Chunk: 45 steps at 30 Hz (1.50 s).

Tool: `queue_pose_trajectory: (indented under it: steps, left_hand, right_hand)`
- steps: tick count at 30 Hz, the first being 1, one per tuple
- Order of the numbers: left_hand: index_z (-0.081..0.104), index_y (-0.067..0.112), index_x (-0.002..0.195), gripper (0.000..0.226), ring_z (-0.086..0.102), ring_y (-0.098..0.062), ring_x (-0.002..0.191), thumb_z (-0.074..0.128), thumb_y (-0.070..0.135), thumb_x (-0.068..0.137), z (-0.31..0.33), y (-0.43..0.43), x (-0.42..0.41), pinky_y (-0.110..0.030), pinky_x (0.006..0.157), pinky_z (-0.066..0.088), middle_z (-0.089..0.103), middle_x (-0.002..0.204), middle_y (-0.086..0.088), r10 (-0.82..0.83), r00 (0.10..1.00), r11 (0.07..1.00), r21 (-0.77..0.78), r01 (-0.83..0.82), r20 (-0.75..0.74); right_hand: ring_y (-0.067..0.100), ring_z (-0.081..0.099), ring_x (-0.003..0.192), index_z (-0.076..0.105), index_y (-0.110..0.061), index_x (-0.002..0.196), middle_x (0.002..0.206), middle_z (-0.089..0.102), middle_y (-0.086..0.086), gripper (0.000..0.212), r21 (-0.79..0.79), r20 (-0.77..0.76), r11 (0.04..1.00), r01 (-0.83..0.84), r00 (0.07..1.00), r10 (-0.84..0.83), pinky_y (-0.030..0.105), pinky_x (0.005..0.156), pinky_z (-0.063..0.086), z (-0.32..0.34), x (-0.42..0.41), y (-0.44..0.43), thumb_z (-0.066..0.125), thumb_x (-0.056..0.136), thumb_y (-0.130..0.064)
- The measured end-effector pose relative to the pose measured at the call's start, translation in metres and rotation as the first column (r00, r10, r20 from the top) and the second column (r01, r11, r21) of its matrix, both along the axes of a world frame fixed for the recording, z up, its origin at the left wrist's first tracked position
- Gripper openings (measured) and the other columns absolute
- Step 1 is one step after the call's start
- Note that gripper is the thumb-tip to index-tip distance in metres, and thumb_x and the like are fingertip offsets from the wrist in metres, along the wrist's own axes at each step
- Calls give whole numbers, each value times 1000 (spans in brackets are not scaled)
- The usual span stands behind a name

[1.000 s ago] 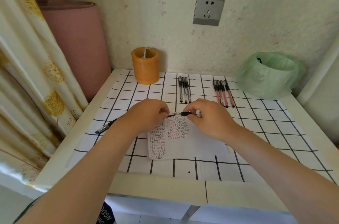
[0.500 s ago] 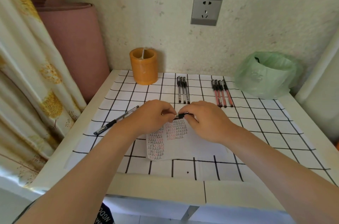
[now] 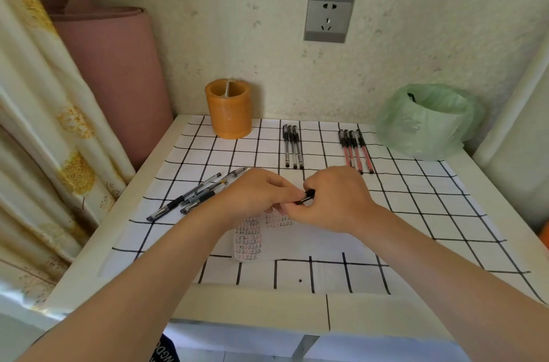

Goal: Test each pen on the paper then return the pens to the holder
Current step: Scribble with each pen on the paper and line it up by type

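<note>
My left hand (image 3: 255,192) and my right hand (image 3: 332,201) meet over the top of the white paper (image 3: 312,243), which carries rows of small test marks. Both pinch one black pen (image 3: 306,197). Only a short black stretch of it shows between the fingers. The orange pen holder (image 3: 228,109) stands at the back of the table. Three black pens (image 3: 292,148) lie side by side to its right, and several red pens (image 3: 355,151) lie further right. More black pens (image 3: 196,195) lie slanted to the left of my left hand.
A checked cloth (image 3: 416,198) covers the table. At the back right stands a bin lined with a green bag (image 3: 427,121). A pink rolled mat (image 3: 110,64) and a curtain (image 3: 35,124) border the left side. There is a wall socket (image 3: 328,15) above.
My hands have drawn closer together, so less of the pen shows between them. The view has shifted and more black pens show beside my left forearm.
</note>
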<state>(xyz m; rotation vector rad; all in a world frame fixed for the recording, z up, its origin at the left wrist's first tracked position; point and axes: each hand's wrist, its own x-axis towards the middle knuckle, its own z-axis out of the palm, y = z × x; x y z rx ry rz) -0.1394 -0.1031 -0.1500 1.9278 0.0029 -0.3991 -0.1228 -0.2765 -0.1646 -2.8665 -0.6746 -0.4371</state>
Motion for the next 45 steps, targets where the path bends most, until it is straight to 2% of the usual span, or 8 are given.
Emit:
queue_pose_trajectory:
  steps: [4,7,10,15,20,25,39,45]
  left_hand:
    - [80,20,83,10,65,-6,68,77,30,82,5,11,4,-27,73,52,77,81,-2,20,998,996,87,-25,58]
    - [76,22,86,12,63,-8,70,67,29,90,9,23,13,-29,69,52,76,82,6,187,963,965,150,-217,193]
    - [72,23,90,7,67,-11,78,65,25,92,11,35,20,-29,75,59,75,81,6,385,893,919,-12,-393,233]
    - [63,25,110,17,63,-5,76,65,29,93,3,51,23,-21,64,45,71,94,5,412,850,895,28,-444,329]
    - [45,31,138,50,55,-13,104,65,33,91,-10,81,15,-33,83,48,59,114,8,153,834,724,514,-459,530]
    - [53,31,134,43,45,-22,123,58,45,94,-19,111,9,-38,100,41,52,132,-1,15,937,541,786,-300,348]
    - [61,28,128,33,56,-16,111,57,28,95,-19,156,-6,-31,96,47,62,126,3,-11,971,692,703,-165,239]
    - [64,30,120,34,57,-19,111,48,12,95,-17,172,-12,-30,95,49,59,127,2,14,986,684,718,-129,164]
  right_hand:
    - [10,51,62,57,-23,70,65,54,-10,56,51,-134,993,-109,984,115,29,53,38,0,6,-1,48,74,-79]
    - [14,53,89,58,-19,110,97,50,-9,25,203,-229,966,-163,951,208,26,70,38,-3,15,-3,63,90,-33]
    - [15,53,84,63,-14,116,103,48,-4,29,258,-198,955,-144,960,198,21,72,39,-3,21,-3,59,90,-3]
    - [16,56,78,73,-19,105,90,57,-2,17,268,-220,963,-12,973,74,28,69,47,5,26,12,64,91,-14]
    - [22,61,70,74,-12,101,92,72,7,19,287,-294,926,247,942,-160,28,62,50,10,37,33,59,89,-8]
    - [34,66,82,68,3,86,84,67,16,17,302,-334,907,294,924,-188,36,67,56,10,54,61,52,83,0]
    - [26,62,97,64,-17,107,103,66,3,21,-132,-282,959,252,918,-280,32,78,53,9,79,105,57,87,-17]
    - [20,63,102,66,-26,120,118,64,-1,30,-62,-137,992,-108,986,99,32,80,52,12,59,129,50,96,-19]
